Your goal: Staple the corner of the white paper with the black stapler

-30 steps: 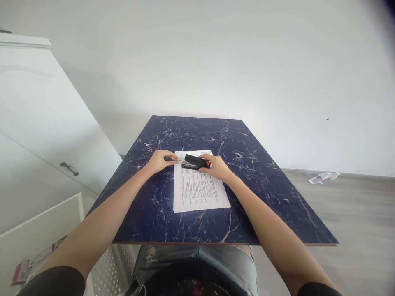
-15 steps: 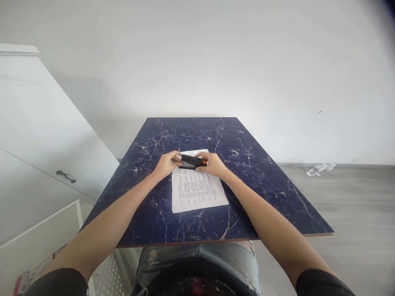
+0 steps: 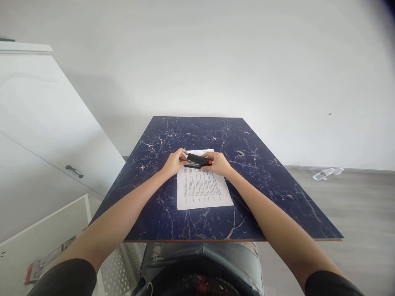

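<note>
A black stapler [image 3: 197,160] with an orange part at its right end lies across the upper part of a printed paper sheet [image 3: 205,193]. My left hand [image 3: 175,161] pinches the stapler's left end between thumb and fingers. Around the other end, by the orange part, the fingers of my right hand [image 3: 219,163] are closed. Between the stapler's top arm and its base a gap shows. Whether anything small sits in my left fingertips is too fine to tell.
The sheet rests on a dark blue marble-patterned table [image 3: 173,135]. At the left stands a white cabinet [image 3: 46,123] with a black handle [image 3: 74,171]. A low white-framed piece [image 3: 46,224] is below it. Clear plastic wrapping [image 3: 327,174] lies on the floor at right.
The whole view has shifted, so the table and hands appear slightly farther right. Both hands stay at the two ends of the stapler, with little other visible change.
</note>
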Tool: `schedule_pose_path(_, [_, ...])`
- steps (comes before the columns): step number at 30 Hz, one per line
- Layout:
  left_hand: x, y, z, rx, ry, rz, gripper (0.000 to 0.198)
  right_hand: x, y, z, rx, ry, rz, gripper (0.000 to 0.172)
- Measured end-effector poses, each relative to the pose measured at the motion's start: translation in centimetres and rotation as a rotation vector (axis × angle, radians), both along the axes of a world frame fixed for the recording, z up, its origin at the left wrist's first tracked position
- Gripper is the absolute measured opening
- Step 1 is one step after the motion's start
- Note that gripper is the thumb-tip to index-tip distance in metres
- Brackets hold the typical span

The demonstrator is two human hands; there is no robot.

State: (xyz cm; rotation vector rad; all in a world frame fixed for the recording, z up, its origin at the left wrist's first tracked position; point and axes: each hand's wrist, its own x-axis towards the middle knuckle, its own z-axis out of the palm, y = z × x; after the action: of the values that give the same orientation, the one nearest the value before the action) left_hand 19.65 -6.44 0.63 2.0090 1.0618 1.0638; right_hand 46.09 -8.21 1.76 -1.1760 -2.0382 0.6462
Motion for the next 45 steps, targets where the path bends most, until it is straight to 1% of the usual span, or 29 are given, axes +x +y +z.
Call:
schedule_pose_path(3, [0.1,0.0,0.0,0.004,-0.002,-0.008,0.033,-0.1,-0.1,-0.1,0.003,-0.009,0.010,0.038])
schedule_pose_path(6, [-0.1,-0.1,0.3,0.000,0.024,-0.003,0.034,-0.6,-0.7,0.1,0.023,-0.046,-0.016,0.039])
schedule_pose_path(9, [-1.0,0.1,0.9,0.005,0.096,-0.017,0.038,-1.2,-1.3,0.5,0.027,-0.076,0.021,0.043])
schedule_pose_path(11, [-2.1,0.6,1.2,0.052,0.131,0.008,0.034,-1.4,-1.5,0.7,0.020,-0.108,0.046,0.046])
schedule_pose_path(13, [-3.4,1.2,1.2,0.137,0.144,0.123,0.020,-1.4,-1.4,0.8,0.011,-0.161,0.040,0.046])
schedule_pose_path(15, [-4.6,1.7,0.9,0.192,0.228,0.269,0.020,-1.2,-1.4,1.0,0.002,-0.228,0.017,0.042])
schedule_pose_path(16, [-5.0,1.9,0.7,0.192,0.314,0.344,0.022,-1.0,-1.4,1.1,-0.002,-0.264,0.004,0.040])
schedule_pose_path(18, [-5.6,2.1,0.2,0.151,0.522,0.491,0.034,-0.7,-1.7,1.4,-0.006,-0.333,-0.021,0.036])
schedule_pose_path(20, [-5.6,1.9,-0.2,0.089,0.698,0.564,0.048,0.1,-2.3,1.7,-0.014,-0.377,-0.040,0.032])
schedule_pose_path(22, [-5.4,1.7,-0.5,0.039,0.805,0.562,0.057,1.5,-3.3,1.9,-0.017,-0.385,-0.049,0.030])
schedule_pose_path(24, [-5.2,1.5,-0.5,0.017,0.864,0.537,0.059,3.8,-4.6,1.9,-0.020,-0.376,-0.072,0.030])
schedule_pose_path(29, [-4.8,1.4,-0.4,0.019,0.924,0.540,0.061,12.1,-8.4,1.7,-0.080,-0.381,-0.169,0.040])
schedule_pose_path(31, [-4.6,1.4,-0.4,0.020,0.936,0.546,0.061,15.3,-9.4,1.9,-0.109,-0.409,-0.205,0.044])
schedule_pose_path(33, [-4.4,1.3,-0.4,0.018,0.941,0.551,0.061,17.8,-10.0,2.1,-0.129,-0.425,-0.212,0.046])
schedule_pose_path(36, [-4.3,1.3,-0.3,0.006,0.949,0.557,0.061,19.9,-10.1,2.1,-0.148,-0.414,-0.213,0.051])
schedule_pose_path(39, [-4.3,1.2,-0.2,-0.007,0.953,0.547,0.062,20.3,-10.0,2.1,-0.153,-0.380,-0.195,0.057])
schedule_pose_path(41, [-4.4,1.3,-0.2,-0.015,0.954,0.539,0.063,19.9,-10.0,2.5,-0.076,-0.317,-0.211,0.062])
schedule_pose_path(42, [-4.4,1.3,-0.3,-0.018,0.956,0.538,0.064,19.4,-9.9,2.8,0.005,-0.268,-0.250,0.059])
schedule_pose_path(44, [-4.4,1.4,-0.3,-0.015,0.962,0.545,0.063,17.5,-9.6,3.8,0.220,-0.159,-0.384,0.040])
schedule_pose_path(45, [-4.4,1.4,-0.4,-0.010,0.965,0.550,0.063,16.0,-9.4,4.3,0.316,-0.117,-0.446,0.034])
